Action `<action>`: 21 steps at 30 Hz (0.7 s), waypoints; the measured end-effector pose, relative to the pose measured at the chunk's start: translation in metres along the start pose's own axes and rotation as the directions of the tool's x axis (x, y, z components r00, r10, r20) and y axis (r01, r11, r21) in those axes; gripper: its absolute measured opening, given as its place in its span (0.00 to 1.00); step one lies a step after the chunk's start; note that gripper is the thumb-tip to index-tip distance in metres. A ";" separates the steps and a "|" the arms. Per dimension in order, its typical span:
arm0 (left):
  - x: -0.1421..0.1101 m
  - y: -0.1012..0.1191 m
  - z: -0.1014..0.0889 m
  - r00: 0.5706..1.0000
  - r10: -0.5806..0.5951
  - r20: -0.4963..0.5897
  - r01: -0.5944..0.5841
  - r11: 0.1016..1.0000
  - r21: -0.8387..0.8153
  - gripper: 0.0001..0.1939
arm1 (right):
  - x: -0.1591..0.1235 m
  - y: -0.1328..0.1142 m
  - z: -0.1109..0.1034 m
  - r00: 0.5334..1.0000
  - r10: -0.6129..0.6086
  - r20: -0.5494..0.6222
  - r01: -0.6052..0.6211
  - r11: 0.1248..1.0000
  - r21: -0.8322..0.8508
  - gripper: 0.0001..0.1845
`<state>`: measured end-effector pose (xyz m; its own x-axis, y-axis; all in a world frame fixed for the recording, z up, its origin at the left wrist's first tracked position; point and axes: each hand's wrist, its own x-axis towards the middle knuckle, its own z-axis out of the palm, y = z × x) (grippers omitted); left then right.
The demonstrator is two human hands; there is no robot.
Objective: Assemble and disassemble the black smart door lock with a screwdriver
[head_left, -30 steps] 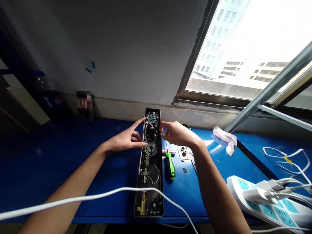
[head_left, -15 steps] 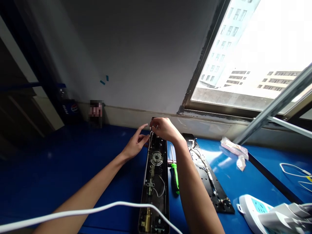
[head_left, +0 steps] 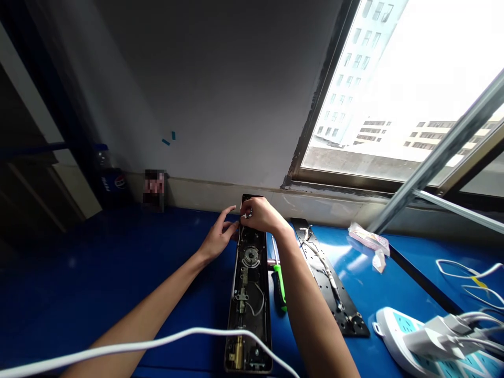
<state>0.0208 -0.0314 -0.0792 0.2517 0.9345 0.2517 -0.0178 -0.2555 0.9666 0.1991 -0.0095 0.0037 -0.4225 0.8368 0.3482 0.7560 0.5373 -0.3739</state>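
Observation:
An opened door lock housing [head_left: 249,294], long and black, lies lengthwise in front of me. A brass cylinder [head_left: 238,353], a round metal hub [head_left: 251,256] and thin white wires show inside it. My right hand [head_left: 266,215] reaches over its far end, with thumb and fingers pinched on a thin white wire; the hand covers most of the circuit board there. At the housing's left edge, my left hand [head_left: 216,239] has thumb and index finger apart, and its thumb is close to the rim. Just right of the housing lies a green-and-black screwdriver [head_left: 280,286], partly behind my right forearm.
A black perforated plate [head_left: 328,283] with a taped cable lies to the right. Beyond it are a plastic packet [head_left: 369,239] and a white power strip [head_left: 401,341] with plugs. A white cable [head_left: 165,344] crosses the foreground. A bottle [head_left: 112,176] stands far left by the wall.
My right hand has moved left from the housing's right side onto its far end and closed there. My left hand has shifted slightly outward along the left edge. The view has shifted.

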 end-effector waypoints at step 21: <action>0.002 0.001 -0.002 1.000 -0.023 -0.005 0.023 0.999 -0.023 0.34 | 0.001 0.024 0.015 0.979 -0.167 -0.113 0.181 0.976 0.124 0.04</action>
<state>0.0190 -0.0296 -0.0773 0.2476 0.9414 0.2292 -0.0338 -0.2280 0.9731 0.2088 0.0058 -0.0180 -0.4834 0.7178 0.5010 0.5994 0.6886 -0.4082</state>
